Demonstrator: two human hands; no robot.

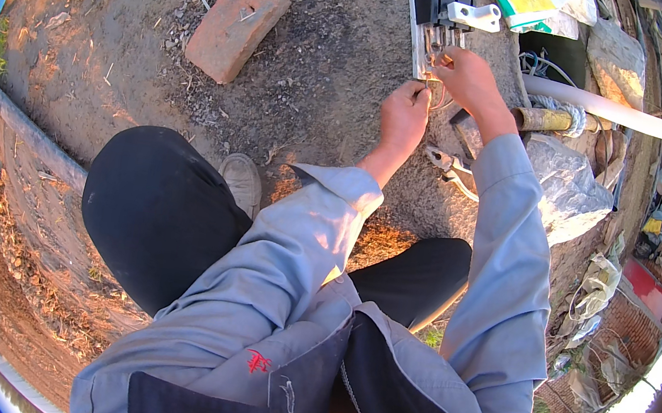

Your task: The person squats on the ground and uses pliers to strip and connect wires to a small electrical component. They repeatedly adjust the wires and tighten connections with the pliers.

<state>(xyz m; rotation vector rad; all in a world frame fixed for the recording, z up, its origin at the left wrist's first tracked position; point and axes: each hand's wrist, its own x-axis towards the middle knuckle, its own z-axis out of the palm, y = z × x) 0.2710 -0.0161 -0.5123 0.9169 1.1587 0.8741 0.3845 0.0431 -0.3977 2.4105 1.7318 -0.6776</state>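
A knife switch (420, 30) with a pale base, black covers and a white handle lies on the ground at the far end of my reach. My left hand (403, 120) is closed in a pinch at its near edge, holding the end of a thin wire (428, 85). Right beside it, my right hand (469, 81) is closed over the switch's metal contacts. A small yellow-orange piece shows at its fingers, too small to name. More thin wire (442, 102) runs below the right hand. Pliers (447, 162) lie open on the ground beside my right forearm.
A reddish brick (237, 27) rests on the dirt to the left. Rightward are a white pipe (611, 108), a bamboo-like pole (545, 120) tied with rope, and a crumpled plastic sheet (563, 187). A yellow, green and white sack (534, 1) lies beyond the switch.
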